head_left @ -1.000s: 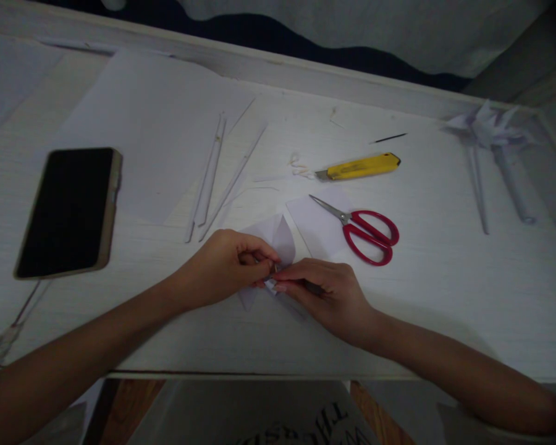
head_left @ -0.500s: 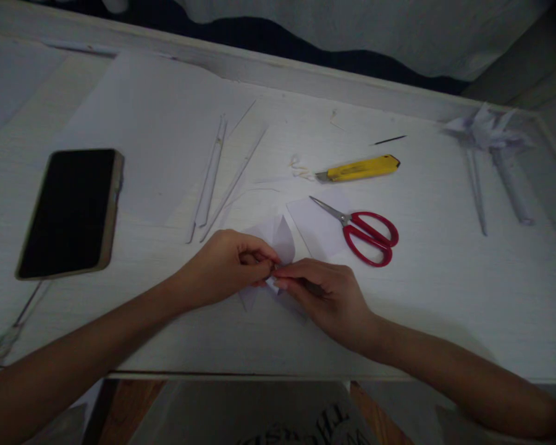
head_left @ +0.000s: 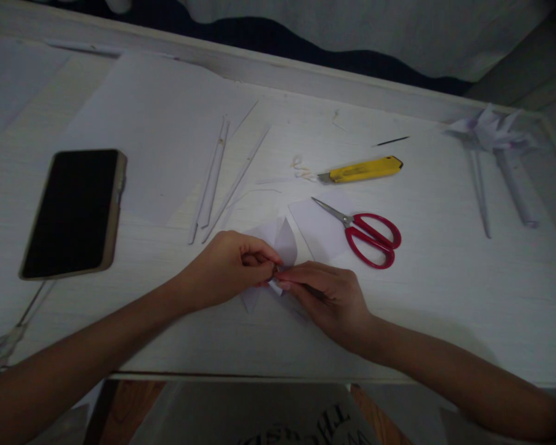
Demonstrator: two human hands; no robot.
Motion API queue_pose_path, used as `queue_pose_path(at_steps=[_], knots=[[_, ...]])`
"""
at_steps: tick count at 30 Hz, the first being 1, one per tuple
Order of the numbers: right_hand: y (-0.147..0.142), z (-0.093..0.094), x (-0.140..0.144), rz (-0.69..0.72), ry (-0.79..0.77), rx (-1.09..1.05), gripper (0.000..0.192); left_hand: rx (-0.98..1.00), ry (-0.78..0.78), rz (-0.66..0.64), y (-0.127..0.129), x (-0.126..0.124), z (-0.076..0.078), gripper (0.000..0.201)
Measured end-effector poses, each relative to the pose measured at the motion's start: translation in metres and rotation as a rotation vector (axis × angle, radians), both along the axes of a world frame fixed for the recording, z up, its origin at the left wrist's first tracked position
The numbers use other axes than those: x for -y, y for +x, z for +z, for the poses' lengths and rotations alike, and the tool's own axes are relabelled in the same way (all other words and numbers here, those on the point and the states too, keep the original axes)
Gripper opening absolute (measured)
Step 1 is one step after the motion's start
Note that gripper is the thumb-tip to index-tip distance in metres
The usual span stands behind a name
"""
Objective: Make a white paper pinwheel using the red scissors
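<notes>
A small white paper pinwheel [head_left: 286, 245] with curled and pointed blades lies low over the desk between my hands. My left hand [head_left: 234, 267] is closed on its left side, thumb and forefinger pinching near the middle. My right hand [head_left: 331, 295] pinches at the same middle spot from the right, fingertips touching those of the left. Whatever small piece sits between the fingertips is too hidden to make out. Red-handled scissors [head_left: 373, 238] lie just right of the pinwheel, their blades over a white paper piece [head_left: 312, 232].
A yellow utility knife [head_left: 366, 170] with its blade out lies beyond the scissors, near a thin dark rod [head_left: 391, 141]. Rolled paper sticks [head_left: 215, 173] and large paper sheets [head_left: 162, 117] are at left, with a phone [head_left: 74, 213]. Paper pinwheels on sticks [head_left: 493, 133] rest at far right.
The whole view has shifted very slightly. Both hands keep the same pinch on the paper pinwheel, with barely any finger movement.
</notes>
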State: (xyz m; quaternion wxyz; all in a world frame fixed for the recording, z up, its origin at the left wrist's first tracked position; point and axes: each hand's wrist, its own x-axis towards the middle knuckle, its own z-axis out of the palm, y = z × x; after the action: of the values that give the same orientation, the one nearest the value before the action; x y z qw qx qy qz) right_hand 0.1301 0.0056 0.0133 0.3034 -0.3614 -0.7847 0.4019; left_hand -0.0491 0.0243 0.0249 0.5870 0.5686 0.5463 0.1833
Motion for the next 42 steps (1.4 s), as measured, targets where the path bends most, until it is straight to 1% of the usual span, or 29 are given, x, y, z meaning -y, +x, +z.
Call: queue_pose_path(at_steps=[4, 8, 11, 14, 18, 21, 24, 26, 29, 34, 39, 42], knots=[[-0.001, -0.001, -0.001, -0.013, -0.016, 0.0, 0.014, 0.016, 0.002, 0.009, 0.0, 0.0, 0.0, 0.014], [-0.002, 0.0, -0.001, -0.027, -0.027, 0.015, 0.014, 0.018, 0.027, -0.014, -0.001, 0.0, 0.0, 0.013], [-0.001, 0.001, -0.001, -0.032, -0.022, 0.008, 0.014, 0.049, -0.003, -0.031, -0.002, 0.0, 0.001, 0.016], [0.0, 0.001, -0.001, -0.027, -0.025, -0.012, 0.015, 0.092, -0.035, -0.038, -0.003, -0.001, 0.004, 0.019], [0.001, 0.003, -0.002, -0.028, -0.017, -0.028, 0.014, 0.085, -0.04, -0.074, -0.005, -0.001, 0.009, 0.02], [0.002, 0.005, -0.004, -0.074, 0.006, -0.001, 0.013, 0.062, -0.042, -0.101, -0.005, -0.002, 0.014, 0.024], [0.004, 0.006, -0.007, -0.139, 0.06, 0.053, 0.02, 0.019, -0.065, -0.126, -0.004, -0.002, 0.019, 0.03], [0.005, 0.007, -0.008, -0.158, 0.079, 0.104, 0.027, 0.023, -0.075, -0.123, -0.003, -0.002, 0.021, 0.033], [0.005, 0.007, -0.01, -0.132, 0.07, 0.17, 0.033, 0.051, -0.102, -0.105, -0.003, -0.002, 0.02, 0.035], [0.007, 0.006, -0.012, -0.041, 0.045, 0.199, 0.033, 0.062, -0.13, -0.092, -0.004, -0.002, 0.017, 0.037], [0.01, 0.008, -0.017, 0.028, 0.029, 0.228, 0.039, 0.05, -0.125, -0.079, -0.003, -0.002, 0.02, 0.037], [0.012, 0.008, -0.02, 0.057, 0.039, 0.25, 0.037, 0.05, -0.114, -0.072, -0.002, -0.002, 0.022, 0.037]])
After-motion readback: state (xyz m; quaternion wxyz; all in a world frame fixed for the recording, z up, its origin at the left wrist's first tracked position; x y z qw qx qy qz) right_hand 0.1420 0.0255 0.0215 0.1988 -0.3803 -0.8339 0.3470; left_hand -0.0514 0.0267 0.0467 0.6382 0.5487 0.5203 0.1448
